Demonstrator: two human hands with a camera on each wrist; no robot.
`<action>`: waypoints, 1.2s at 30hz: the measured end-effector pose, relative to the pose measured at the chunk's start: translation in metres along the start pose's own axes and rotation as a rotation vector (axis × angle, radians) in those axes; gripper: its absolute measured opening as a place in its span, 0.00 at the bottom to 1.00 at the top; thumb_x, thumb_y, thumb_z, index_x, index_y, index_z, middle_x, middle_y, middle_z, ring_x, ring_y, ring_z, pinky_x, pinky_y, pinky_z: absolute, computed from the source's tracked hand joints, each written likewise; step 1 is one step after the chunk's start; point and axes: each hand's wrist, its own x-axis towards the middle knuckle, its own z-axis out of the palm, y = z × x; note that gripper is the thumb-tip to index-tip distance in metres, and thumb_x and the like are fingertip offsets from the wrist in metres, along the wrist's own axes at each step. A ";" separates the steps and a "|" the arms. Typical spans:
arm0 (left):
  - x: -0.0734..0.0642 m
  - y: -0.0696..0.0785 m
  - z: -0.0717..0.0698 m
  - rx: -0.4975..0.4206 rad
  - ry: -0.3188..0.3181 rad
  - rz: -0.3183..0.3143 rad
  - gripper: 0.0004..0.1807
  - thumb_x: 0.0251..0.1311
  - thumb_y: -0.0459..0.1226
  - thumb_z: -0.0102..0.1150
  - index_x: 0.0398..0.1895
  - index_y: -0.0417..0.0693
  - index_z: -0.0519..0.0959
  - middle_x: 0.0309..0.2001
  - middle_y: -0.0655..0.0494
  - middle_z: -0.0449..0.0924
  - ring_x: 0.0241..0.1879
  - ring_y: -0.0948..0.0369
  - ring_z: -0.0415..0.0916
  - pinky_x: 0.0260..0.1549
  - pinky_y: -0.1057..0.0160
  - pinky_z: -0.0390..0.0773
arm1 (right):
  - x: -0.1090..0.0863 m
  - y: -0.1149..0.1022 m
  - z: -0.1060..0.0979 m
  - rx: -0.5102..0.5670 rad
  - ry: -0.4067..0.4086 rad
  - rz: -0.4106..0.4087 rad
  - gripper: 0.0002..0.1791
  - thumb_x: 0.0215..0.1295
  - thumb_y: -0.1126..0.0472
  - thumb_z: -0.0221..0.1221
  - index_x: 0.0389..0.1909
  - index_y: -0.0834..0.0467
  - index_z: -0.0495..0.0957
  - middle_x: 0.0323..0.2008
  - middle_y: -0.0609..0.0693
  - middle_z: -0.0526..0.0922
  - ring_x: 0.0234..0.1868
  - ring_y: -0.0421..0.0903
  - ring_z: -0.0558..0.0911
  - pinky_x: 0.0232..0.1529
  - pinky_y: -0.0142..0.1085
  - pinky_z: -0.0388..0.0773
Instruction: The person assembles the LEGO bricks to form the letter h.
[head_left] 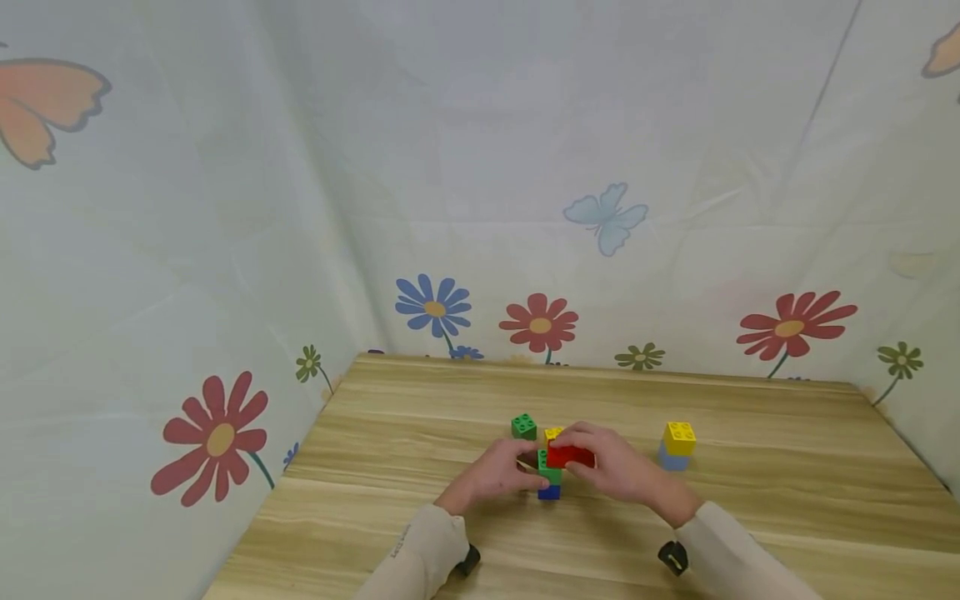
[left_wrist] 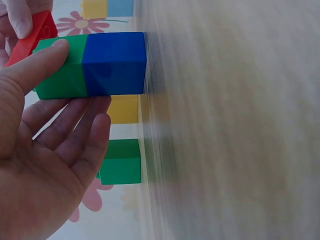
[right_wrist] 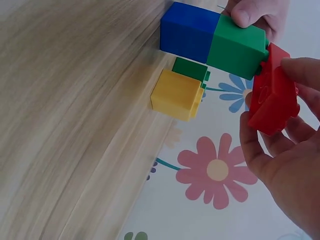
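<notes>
A green toy building brick (left_wrist: pixel 75 75) sits on a blue brick (left_wrist: pixel 115 65), forming a short stack. My left hand (head_left: pixel 491 477) grips this stack, its thumb pressed on the green brick and its fingers on the opposite side. From the other side, my right hand (head_left: pixel 611 467) pinches a longer red brick (right_wrist: pixel 275 97) between thumb and fingers. The red brick is tilted, one end right at the studs on top of the green brick. In the head view the right fingers cover part of the red brick.
Behind the hands stand a separate green brick (head_left: pixel 523 427) and a yellow brick (right_wrist: pixel 175 95). To the right, another yellow brick (head_left: pixel 680 437) tops a light blue brick (head_left: pixel 674 460). A flower-printed curtain (head_left: pixel 480 208) hangs behind the wooden table (head_left: pixel 787 483).
</notes>
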 end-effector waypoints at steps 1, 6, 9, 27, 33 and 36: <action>0.000 0.000 0.000 0.001 0.000 -0.001 0.20 0.55 0.44 0.67 0.52 0.55 0.78 0.40 0.68 0.80 0.42 0.69 0.76 0.42 0.67 0.77 | 0.000 0.000 0.000 -0.001 0.004 -0.004 0.18 0.60 0.66 0.63 0.51 0.53 0.78 0.48 0.44 0.76 0.46 0.44 0.77 0.45 0.34 0.78; 0.002 -0.001 0.001 0.008 0.007 -0.003 0.18 0.54 0.43 0.68 0.49 0.56 0.79 0.40 0.68 0.80 0.41 0.69 0.76 0.42 0.67 0.77 | 0.000 0.000 0.001 0.004 0.007 0.025 0.18 0.59 0.64 0.64 0.52 0.53 0.77 0.48 0.43 0.77 0.46 0.42 0.77 0.46 0.31 0.76; 0.001 -0.001 0.000 0.008 0.010 0.003 0.17 0.55 0.43 0.67 0.49 0.55 0.79 0.40 0.68 0.80 0.41 0.70 0.76 0.42 0.68 0.76 | 0.001 -0.002 0.001 0.003 0.005 0.048 0.19 0.59 0.64 0.65 0.52 0.53 0.77 0.47 0.42 0.78 0.45 0.41 0.77 0.46 0.32 0.76; 0.000 -0.002 0.000 0.006 0.007 0.001 0.15 0.54 0.43 0.68 0.46 0.58 0.80 0.40 0.68 0.80 0.41 0.69 0.76 0.42 0.67 0.76 | 0.007 -0.005 0.002 -0.010 -0.023 0.039 0.18 0.61 0.61 0.63 0.52 0.57 0.78 0.48 0.46 0.78 0.44 0.43 0.78 0.44 0.33 0.78; 0.000 0.000 0.000 -0.014 -0.001 -0.023 0.15 0.54 0.43 0.68 0.46 0.57 0.80 0.40 0.68 0.80 0.41 0.69 0.76 0.42 0.67 0.77 | 0.009 -0.006 0.002 -0.061 -0.025 0.018 0.20 0.60 0.60 0.64 0.54 0.56 0.79 0.46 0.45 0.77 0.44 0.42 0.77 0.44 0.32 0.77; -0.002 0.001 -0.001 -0.029 -0.004 -0.032 0.16 0.54 0.43 0.68 0.47 0.57 0.80 0.40 0.68 0.79 0.41 0.69 0.76 0.42 0.67 0.77 | 0.010 -0.006 0.003 -0.055 -0.031 0.025 0.19 0.60 0.60 0.64 0.54 0.56 0.79 0.46 0.45 0.77 0.44 0.43 0.78 0.44 0.33 0.77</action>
